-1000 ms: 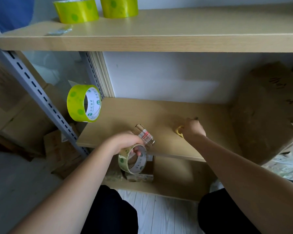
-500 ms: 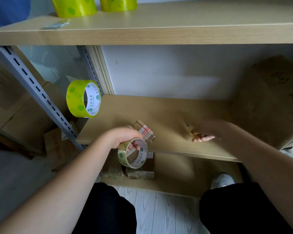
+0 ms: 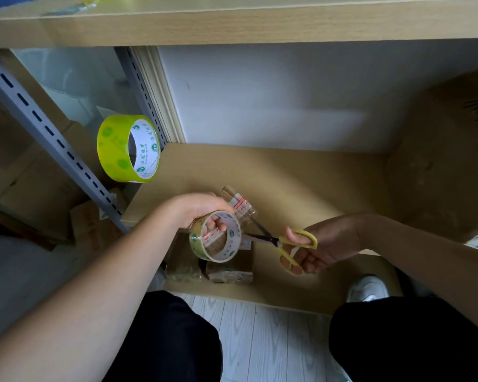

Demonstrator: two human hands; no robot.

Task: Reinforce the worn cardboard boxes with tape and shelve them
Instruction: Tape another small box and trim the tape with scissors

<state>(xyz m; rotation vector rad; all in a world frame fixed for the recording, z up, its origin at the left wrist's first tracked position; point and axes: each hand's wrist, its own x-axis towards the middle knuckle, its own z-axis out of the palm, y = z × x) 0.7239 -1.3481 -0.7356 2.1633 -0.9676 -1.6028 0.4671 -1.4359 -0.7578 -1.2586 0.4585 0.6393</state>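
Cutting a strip of tape at the front edge of the shelf

The left hand (image 3: 202,213) grips the tape roll (image 3: 215,236), fingers curled through its core, with a pulled-out strip (image 3: 239,206) running up over the shelf (image 3: 301,183) near its front edge. The right hand (image 3: 319,248) holds the yellow scissors (image 3: 286,245), fingers through the loops, blades parted around the strip beside the roll. To cut well, it probably pays to keep the strip taut and square to the blades. A cardboard box (image 3: 442,161) sits at the shelf's right end; a second roll (image 3: 129,148) hangs by its left edge.
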